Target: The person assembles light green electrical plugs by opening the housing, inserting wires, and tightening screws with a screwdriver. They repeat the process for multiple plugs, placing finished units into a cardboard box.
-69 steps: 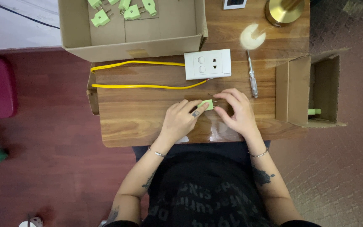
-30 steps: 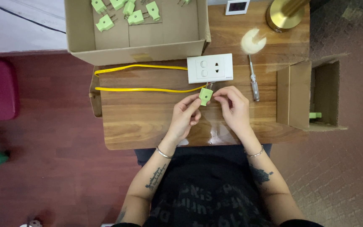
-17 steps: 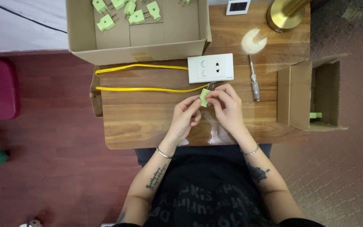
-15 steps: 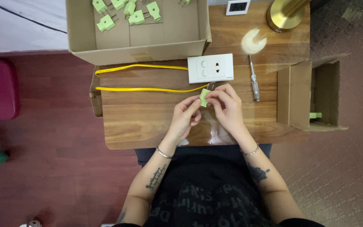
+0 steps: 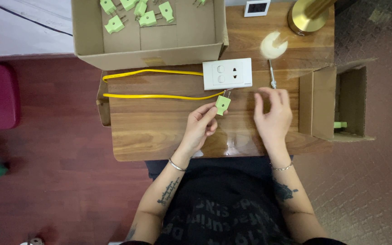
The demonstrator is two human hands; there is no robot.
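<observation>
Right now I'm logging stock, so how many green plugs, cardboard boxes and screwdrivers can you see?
Green plugs: 7. One in the left hand at, five in the large box at, one partly cut off at.
Cardboard boxes: 2, with the side box.
Screwdrivers: 1, near the right hand.
Total: 10.

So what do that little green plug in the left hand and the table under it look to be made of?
The green plug, pinched by the left hand, looks like moulded plastic: flat, even pale-green colour, matte, with thin metal-looking prongs at its top. The table looks like varnished wood, or a wood-look laminate: brown grain streaks and glossy reflections near its front edge.
</observation>
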